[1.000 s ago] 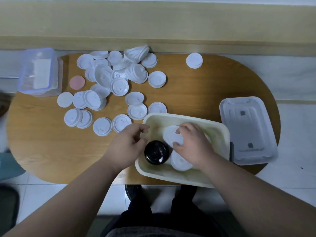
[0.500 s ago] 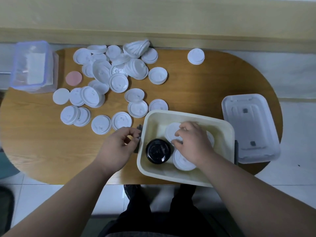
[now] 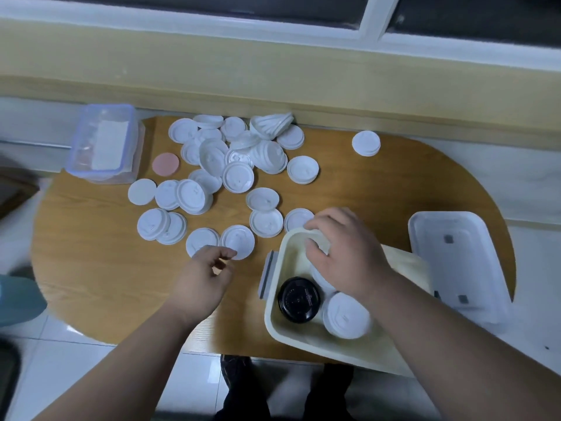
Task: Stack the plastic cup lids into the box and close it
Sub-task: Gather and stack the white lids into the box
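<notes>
- Bench (image 3: 379, 189): oval top of pale wood with a fine straight grain
- Box (image 3: 315, 344): cream plastic, rectangular with rounded corners and smooth walls, open, at the near edge toward the right end; a grey latch (image 3: 264, 275) hangs on its left wall
- Inside the box: a glossy black lid (image 3: 299, 300), round and ribbed, beside a short stack (image 3: 346, 319) of matte white lids
- Right hand (image 3: 346, 253): reaches over the box's far left corner, its grip clamped on a white lid (image 3: 320, 240), fingers curled over its rim and thumb beneath
- Left hand (image 3: 200, 281): over bare wood left of the box, grip slightly apart and empty, fingertips at the edge of the nearest loose lids (image 3: 236, 165)
- Loose lids: thin round white discs with raised rims, some overlapping or nested, spread from the middle to the far edge; one lone lid (image 3: 366, 143) lies apart near the far edge
- Cover (image 3: 458, 265): translucent white, rectangular, moulded ridges, flat at the right end
- Tub (image 3: 103, 144): clear plastic with a bluish rim, at the far left corner; a flat pink disc (image 3: 165, 164) lies just beside it
</notes>
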